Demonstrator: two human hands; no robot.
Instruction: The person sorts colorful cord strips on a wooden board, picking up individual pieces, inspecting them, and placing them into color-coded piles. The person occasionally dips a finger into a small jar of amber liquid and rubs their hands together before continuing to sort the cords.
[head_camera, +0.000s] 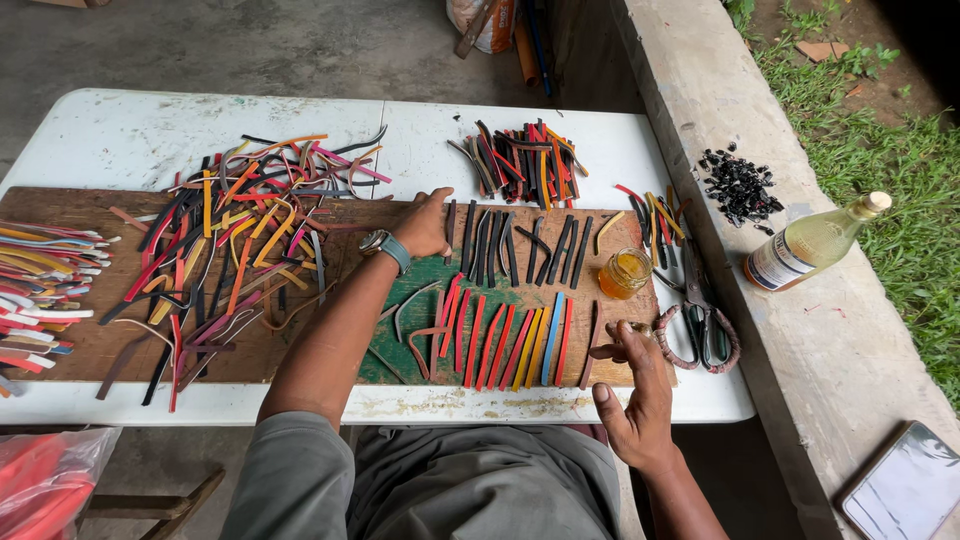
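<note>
At board's edge, right hand (632, 385) open

We have one view only, from a camera on the person's head, looking steeply down and forward over their lap onto the white tabletop (120, 130). It sits close, both hands within reach below us, with a concrete ledge (760, 250) and grass (880, 150) at right.

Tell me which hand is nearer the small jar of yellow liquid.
Right. The right hand lies just below the jar, at the board's edge; the left hand rests farther off, beside the dark strips.
</note>
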